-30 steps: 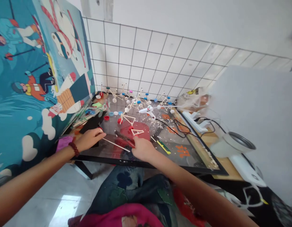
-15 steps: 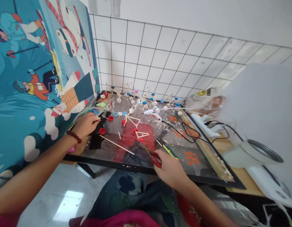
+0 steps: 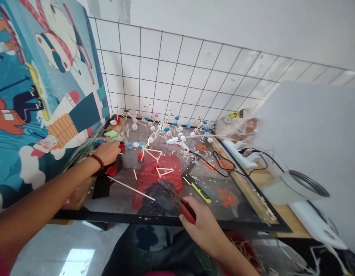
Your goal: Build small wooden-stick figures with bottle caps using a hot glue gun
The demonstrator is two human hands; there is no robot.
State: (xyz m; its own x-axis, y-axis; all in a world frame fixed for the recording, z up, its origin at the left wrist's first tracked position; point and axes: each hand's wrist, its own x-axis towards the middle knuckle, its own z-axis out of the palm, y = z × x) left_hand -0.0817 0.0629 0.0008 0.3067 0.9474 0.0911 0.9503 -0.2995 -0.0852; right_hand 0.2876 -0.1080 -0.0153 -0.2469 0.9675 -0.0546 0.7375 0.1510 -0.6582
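Observation:
My right hand (image 3: 200, 220) is wrapped round the red handles of a pair of pliers (image 3: 172, 193), whose dark jaws point up and left over the glass tabletop. At the table's left side, my left hand (image 3: 110, 152) has its fingers drawn together beside a red bottle cap (image 3: 122, 147); whatever they hold, if anything, I cannot make out. A second red cap (image 3: 111, 170) lies just below it. One long thin wooden stick (image 3: 131, 188) rests nearby. Ahead of the pliers sits a small triangle of sticks (image 3: 165, 171) with red caps.
A white glue gun (image 3: 179, 142) lies mid-table, its black cord running right to a power strip (image 3: 241, 153). Behind it stand several stick-and-cap figures (image 3: 166, 129). A yellow-green utility knife (image 3: 202, 193) lies right of the pliers. A wire grid (image 3: 171, 69) backs the table.
The view has shifted, so the table appears lower and further left. My left hand has edged closer to the upper red cap. The pliers stay in my right hand.

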